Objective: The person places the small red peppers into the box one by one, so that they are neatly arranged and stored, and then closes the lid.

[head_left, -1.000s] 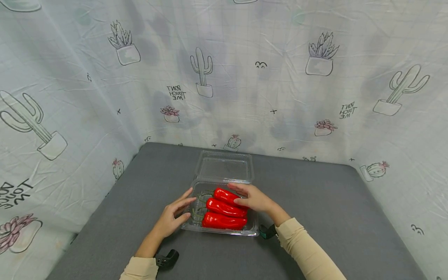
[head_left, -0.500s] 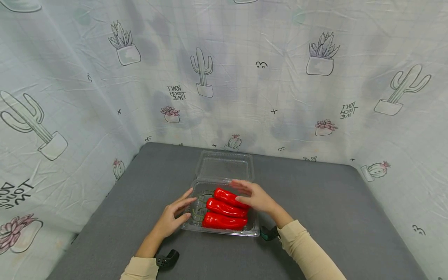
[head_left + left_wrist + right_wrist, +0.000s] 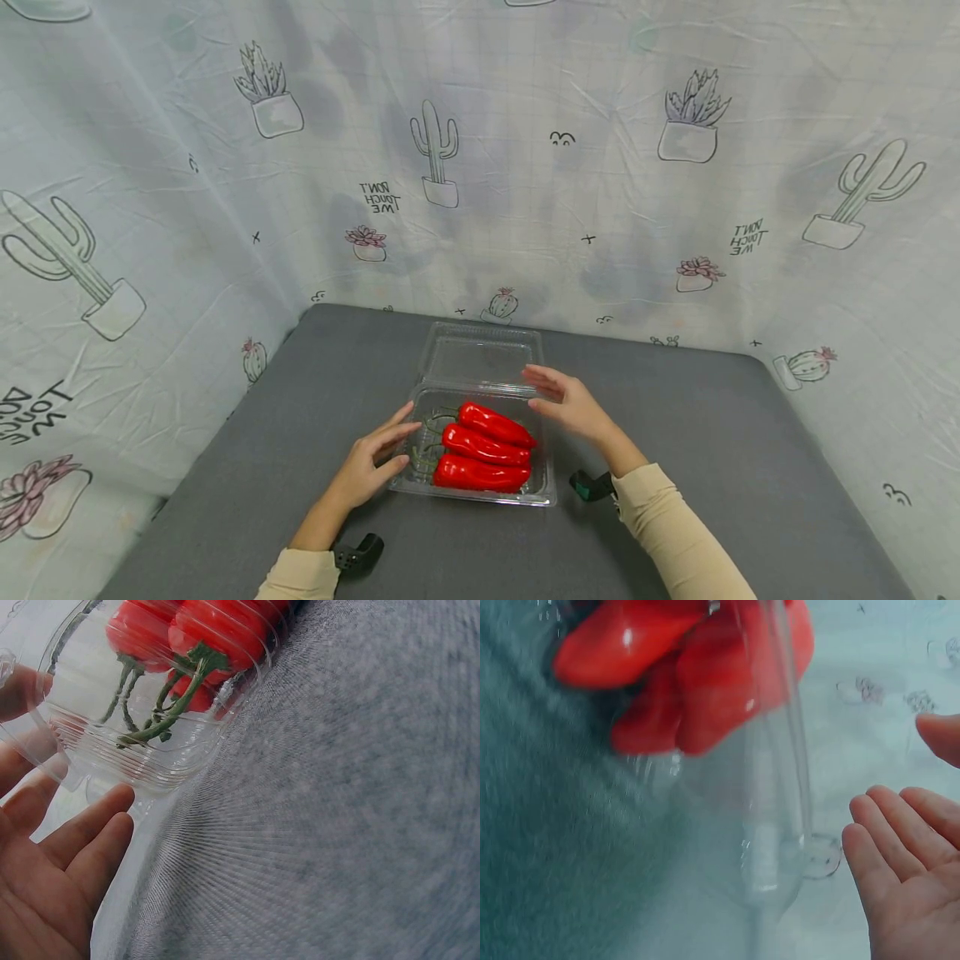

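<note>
A clear plastic clamshell container (image 3: 547, 492) lies on the grey table with its lid (image 3: 480, 354) folded back. Inside, three glossy red peppers (image 3: 480, 447) lie side by side, green stems (image 3: 420, 461) toward the left; more red shows beneath them in the wrist views. My left hand (image 3: 365, 471) is at the container's left edge, fingers relaxed and spread. In the left wrist view, fingertips of this hand (image 3: 45, 862) reach the clear rim; firm contact cannot be told. Holding nothing, my right hand (image 3: 573, 408) hovers by the container's back right corner, fingers loosely extended.
Grey cloth covers the table (image 3: 697, 467) on both sides of the container. A white curtain (image 3: 495, 167) printed with cacti closes in the back and sides. Dark wrist devices (image 3: 360, 554) sit under both sleeves.
My right hand has moved off the peppers, back and to the right, uncovering the rearmost pepper's tip. The left hand, container and peppers have stayed in place.
</note>
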`<control>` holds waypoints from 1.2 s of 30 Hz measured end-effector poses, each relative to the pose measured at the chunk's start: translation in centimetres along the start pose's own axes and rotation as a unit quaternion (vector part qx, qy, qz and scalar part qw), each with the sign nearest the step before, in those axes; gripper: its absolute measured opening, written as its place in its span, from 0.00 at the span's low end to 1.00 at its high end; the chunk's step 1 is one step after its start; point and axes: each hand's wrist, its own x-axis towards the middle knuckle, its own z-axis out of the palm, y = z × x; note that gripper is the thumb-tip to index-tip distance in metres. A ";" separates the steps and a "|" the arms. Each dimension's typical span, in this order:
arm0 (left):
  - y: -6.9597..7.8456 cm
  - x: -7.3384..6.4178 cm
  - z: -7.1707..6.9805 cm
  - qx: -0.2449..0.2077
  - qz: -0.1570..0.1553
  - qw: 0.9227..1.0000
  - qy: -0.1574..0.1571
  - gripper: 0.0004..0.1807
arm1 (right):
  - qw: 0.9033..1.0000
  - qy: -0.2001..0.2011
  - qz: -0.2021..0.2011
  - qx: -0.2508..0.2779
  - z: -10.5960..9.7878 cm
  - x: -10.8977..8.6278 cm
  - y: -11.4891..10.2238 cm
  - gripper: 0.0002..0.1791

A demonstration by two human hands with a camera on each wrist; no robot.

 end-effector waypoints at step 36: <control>0.0 -0.1 0.1 -0.009 0.016 1.000 0.000 0.24 | 0.974 0.085 0.203 0.054 -0.7 2.3 5.4 0.32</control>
